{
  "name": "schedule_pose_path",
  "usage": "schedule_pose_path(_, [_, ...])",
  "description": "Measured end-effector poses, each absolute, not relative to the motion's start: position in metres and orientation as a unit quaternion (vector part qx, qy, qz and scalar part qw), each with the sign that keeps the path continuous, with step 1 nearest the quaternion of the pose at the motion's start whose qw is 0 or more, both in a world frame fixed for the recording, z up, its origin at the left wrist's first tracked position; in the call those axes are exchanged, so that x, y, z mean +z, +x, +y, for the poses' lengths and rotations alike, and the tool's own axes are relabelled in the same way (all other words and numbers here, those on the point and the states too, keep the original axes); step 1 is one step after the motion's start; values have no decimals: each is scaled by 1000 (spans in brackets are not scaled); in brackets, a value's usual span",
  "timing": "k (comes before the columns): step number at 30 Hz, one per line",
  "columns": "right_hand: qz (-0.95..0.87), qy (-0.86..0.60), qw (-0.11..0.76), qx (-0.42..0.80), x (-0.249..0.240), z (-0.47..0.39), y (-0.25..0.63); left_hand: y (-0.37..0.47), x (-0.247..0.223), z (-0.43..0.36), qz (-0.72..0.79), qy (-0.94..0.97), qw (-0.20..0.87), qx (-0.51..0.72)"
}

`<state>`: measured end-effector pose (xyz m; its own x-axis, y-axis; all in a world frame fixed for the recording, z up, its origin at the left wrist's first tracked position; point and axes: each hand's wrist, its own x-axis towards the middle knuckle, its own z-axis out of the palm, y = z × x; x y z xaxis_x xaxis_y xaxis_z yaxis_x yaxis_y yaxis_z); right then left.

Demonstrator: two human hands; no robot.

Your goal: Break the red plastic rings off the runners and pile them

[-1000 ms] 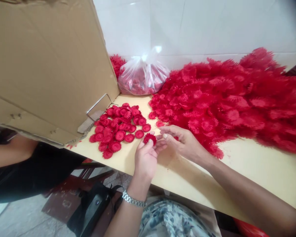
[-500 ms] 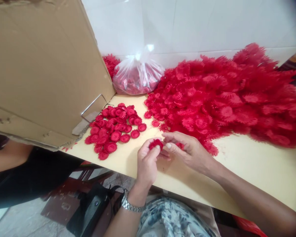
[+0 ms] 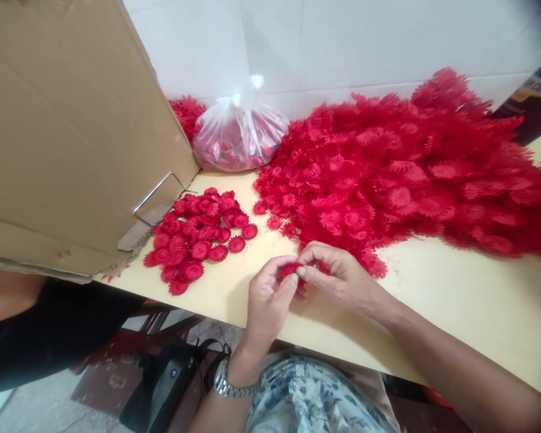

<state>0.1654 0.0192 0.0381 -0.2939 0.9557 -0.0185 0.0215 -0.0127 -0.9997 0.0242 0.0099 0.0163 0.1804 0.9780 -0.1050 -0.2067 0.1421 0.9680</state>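
Between the thumb and fingers of my left hand [image 3: 268, 297] is a small red fringed flower [image 3: 288, 272], partly covered by the fingers. My right hand [image 3: 342, 279] meets it from the right, its thumb and fingertips pinched at the flower's edge. More red [image 3: 322, 266] shows inside the curl of my right fingers; I cannot tell whether it is a second piece. Left of my hands lies a small heap of round red flowers [image 3: 201, 249] with toothed edges. Beyond my right hand spreads a large pile of red fringed flowers [image 3: 369, 174].
A tied clear plastic bag [image 3: 238, 135] of red pieces stands against the white wall [image 3: 342, 42]. A big cardboard box [image 3: 63, 132] rises at the left, a bent metal wire [image 3: 155, 192] at its foot. Another person's arm [image 3: 13, 294] shows below it. The pale tabletop [image 3: 455, 300] ends before my lap.
My right fingertips have closed onto the flower in my left hand; before, a gap parted them. The view has shifted slightly, so the background sits further left.
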Motion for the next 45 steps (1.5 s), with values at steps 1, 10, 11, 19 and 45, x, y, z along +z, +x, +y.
schedule_pose_path(1, [-555, -430, 409, 582, 37, 18, 165, 26, 15, 10, 429, 449, 619, 481])
schedule_pose_path(10, [-640, -515, 377, 428, 35, 17, 169, 28, 13, 11, 454, 409, 611, 503])
schedule_pose_path(11, [-649, -515, 378, 413, 35, 18, 170, 27, 14, 12, 458, 410, 611, 498])
schedule_pose_path(19, [-665, -475, 403, 411, 35, 17, 170, 25, 14, 12, 492, 427, 595, 470])
schedule_pose_path(45, [-815, -448, 349, 112, 64, 30, 190, 36, 28, 19, 399, 405, 735, 370])
